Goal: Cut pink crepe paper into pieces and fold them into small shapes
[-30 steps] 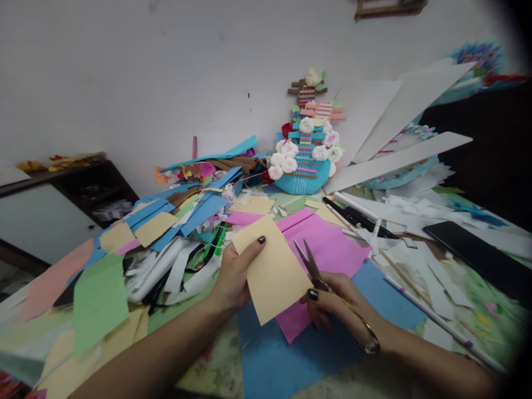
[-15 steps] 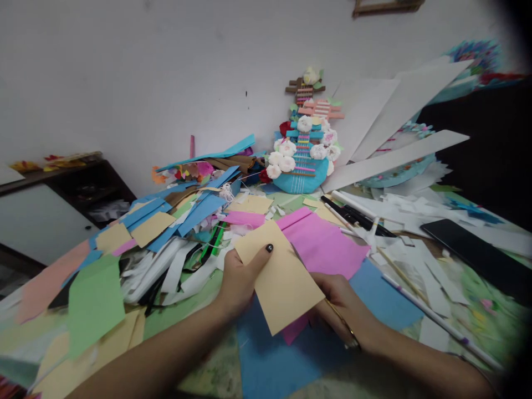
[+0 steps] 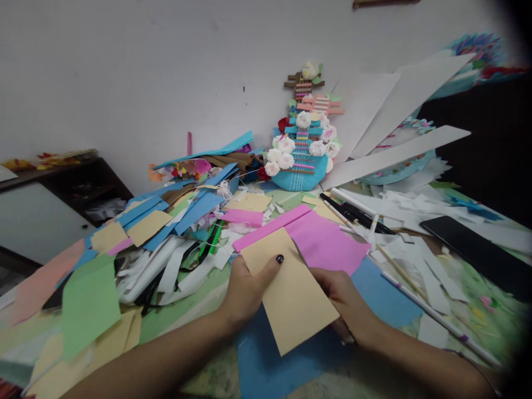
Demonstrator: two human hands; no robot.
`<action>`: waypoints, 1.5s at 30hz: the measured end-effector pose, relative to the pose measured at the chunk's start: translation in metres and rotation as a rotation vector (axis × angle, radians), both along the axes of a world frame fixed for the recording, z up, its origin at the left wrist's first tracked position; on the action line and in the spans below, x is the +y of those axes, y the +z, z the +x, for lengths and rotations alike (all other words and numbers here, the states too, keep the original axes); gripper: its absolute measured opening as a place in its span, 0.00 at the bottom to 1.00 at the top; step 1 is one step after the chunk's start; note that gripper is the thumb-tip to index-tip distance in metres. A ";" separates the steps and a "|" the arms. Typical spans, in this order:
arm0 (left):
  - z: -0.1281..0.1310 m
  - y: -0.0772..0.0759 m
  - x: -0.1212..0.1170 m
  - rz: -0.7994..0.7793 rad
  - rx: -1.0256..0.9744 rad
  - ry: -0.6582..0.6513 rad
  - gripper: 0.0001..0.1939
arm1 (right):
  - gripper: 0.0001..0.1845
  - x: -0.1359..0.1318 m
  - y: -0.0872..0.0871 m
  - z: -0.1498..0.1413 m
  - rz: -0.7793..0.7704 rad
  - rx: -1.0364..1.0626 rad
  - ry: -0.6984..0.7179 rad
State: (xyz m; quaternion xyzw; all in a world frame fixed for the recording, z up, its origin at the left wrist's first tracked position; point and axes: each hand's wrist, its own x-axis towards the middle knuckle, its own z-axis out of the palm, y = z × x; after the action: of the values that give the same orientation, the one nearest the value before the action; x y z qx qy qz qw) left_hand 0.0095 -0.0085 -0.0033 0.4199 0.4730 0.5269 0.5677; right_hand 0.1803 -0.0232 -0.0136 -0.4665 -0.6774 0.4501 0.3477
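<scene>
While the left hand (image 3: 245, 291) pinches the plain cream rectangular sheet of paper or thin card (image 3: 295, 302) at its upper left, thumb flat on the face, its other fingers are out of sight behind. The right hand (image 3: 347, 305) curls close against the sheet's right edge; its fingers are bent and mostly hidden, so I cannot tell how far they are closed or what they grip.

The sheet is held up over the worktop (image 3: 499, 327), in front of a bright pink sheet of paper with a folded-looking upper edge (image 3: 332, 246) and above a large flat blue sheet (image 3: 270, 374). It should be very light, stiff enough to keep flat from one edge, yet easily creased by a hard squeeze. A flat pinch near an edge or corner looks the best hold.

Its long axis runs slantwise, from the far left to the near right. One short edge faces the blue paper guitar with white flowers (image 3: 297, 174); the opposite one points toward the person.
</scene>
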 end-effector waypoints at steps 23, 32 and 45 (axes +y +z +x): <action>0.001 0.001 -0.004 0.017 -0.010 -0.054 0.16 | 0.11 -0.002 0.005 -0.003 0.021 -0.013 -0.034; 0.004 0.002 -0.006 -0.010 -0.008 -0.069 0.17 | 0.19 0.000 0.006 -0.001 0.060 -0.073 -0.054; 0.004 0.002 -0.008 0.008 0.068 -0.128 0.14 | 0.19 0.000 0.001 -0.002 0.049 -0.020 -0.069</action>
State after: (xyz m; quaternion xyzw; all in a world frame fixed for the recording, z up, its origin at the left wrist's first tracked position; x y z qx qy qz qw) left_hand 0.0137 -0.0170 -0.0014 0.4690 0.4624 0.4768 0.5821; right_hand 0.1786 -0.0227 -0.0129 -0.4855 -0.6752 0.4164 0.3674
